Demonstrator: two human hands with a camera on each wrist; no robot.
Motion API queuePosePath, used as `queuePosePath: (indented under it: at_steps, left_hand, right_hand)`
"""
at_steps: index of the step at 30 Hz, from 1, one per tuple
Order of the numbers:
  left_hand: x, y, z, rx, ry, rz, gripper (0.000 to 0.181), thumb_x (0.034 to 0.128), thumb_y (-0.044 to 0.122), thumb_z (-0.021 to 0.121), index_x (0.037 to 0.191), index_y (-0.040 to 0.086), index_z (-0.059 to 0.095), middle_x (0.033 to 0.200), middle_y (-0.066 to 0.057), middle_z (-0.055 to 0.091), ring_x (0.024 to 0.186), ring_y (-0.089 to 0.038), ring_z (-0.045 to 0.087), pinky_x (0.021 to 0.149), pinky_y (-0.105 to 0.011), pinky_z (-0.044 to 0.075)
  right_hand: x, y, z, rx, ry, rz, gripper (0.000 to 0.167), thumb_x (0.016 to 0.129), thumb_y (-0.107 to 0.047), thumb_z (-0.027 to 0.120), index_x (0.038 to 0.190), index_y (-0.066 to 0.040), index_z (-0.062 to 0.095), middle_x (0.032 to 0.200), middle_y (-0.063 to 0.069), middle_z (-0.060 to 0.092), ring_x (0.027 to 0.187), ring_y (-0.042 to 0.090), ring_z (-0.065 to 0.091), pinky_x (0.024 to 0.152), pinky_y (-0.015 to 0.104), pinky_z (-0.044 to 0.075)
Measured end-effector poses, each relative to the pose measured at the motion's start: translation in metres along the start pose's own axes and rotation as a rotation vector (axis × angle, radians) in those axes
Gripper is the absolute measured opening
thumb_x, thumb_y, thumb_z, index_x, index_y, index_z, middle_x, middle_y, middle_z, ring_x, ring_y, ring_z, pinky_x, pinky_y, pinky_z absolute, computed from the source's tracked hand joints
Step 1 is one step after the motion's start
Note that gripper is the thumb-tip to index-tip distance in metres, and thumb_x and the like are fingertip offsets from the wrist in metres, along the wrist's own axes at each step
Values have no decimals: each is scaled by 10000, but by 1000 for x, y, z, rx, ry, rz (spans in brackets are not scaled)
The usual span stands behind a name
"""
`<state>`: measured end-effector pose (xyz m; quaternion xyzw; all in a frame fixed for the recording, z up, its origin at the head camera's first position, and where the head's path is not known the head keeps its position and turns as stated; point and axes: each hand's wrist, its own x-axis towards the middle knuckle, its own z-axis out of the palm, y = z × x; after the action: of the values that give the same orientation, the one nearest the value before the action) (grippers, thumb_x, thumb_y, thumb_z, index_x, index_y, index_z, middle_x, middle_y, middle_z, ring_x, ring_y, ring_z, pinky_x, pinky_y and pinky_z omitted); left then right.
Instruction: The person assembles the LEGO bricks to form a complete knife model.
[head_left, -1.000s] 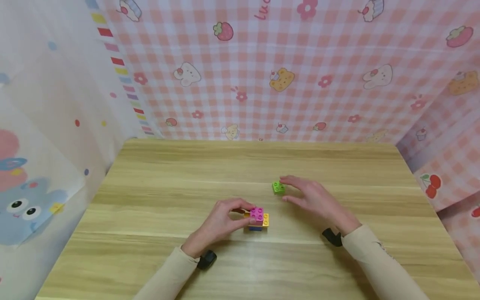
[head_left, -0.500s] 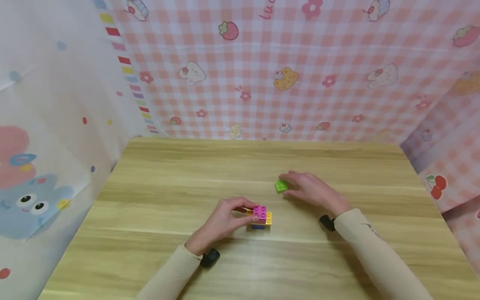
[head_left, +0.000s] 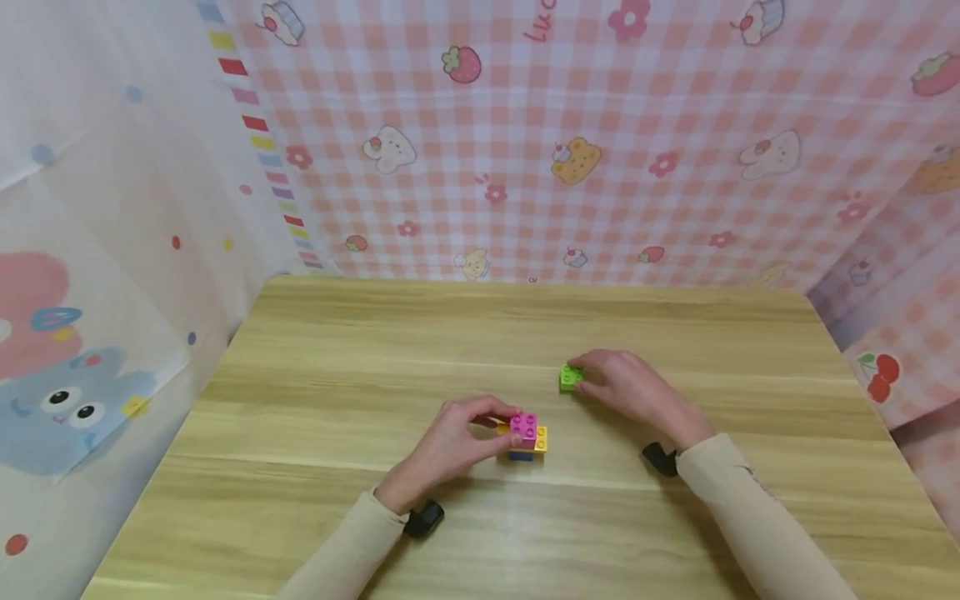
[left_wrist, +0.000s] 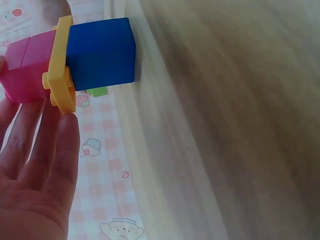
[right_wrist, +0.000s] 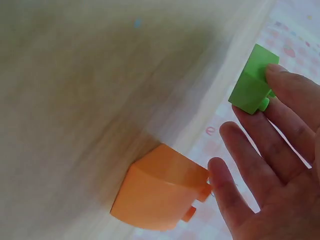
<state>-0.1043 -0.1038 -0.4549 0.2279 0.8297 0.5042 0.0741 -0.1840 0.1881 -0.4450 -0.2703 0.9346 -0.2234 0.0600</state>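
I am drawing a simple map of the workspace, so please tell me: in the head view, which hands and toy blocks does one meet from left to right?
Left hand → pink block → green block → right hand.

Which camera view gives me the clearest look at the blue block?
The left wrist view: the blue block appears large there, its sides plain beside the yellow plate. The head view shows only a sliver below that plate; the right wrist view doesn't show it.
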Motion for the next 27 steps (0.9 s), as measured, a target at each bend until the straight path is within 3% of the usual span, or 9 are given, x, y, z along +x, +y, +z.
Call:
queuePosePath:
  at_steps: [18, 27]
  left_hand:
    - [-1, 0, 2, 21, -6, 7, 306, 919, 240, 809, 1176, 86, 745, 1122, -7, 755, 1020, -170, 698, 937, -359, 579]
    - [-2, 1, 2, 32, -5, 0, 327, 927, 247, 801, 1218, 110, 740, 1172, 16, 752, 1049, -161, 690, 946, -374, 572]
  right_hand:
    - [-31, -23, -4, 12, 248, -103, 388, 929, -183, 800, 1271, -27, 706, 1244, 142, 723, 1152, 337, 684, 973, 526, 560]
    - [-40, -38, -9, 3, 279, -138, 390, 933, -183, 795, 1281, -37, 698, 1251, 145, 717, 1140, 344, 686, 957, 540, 565]
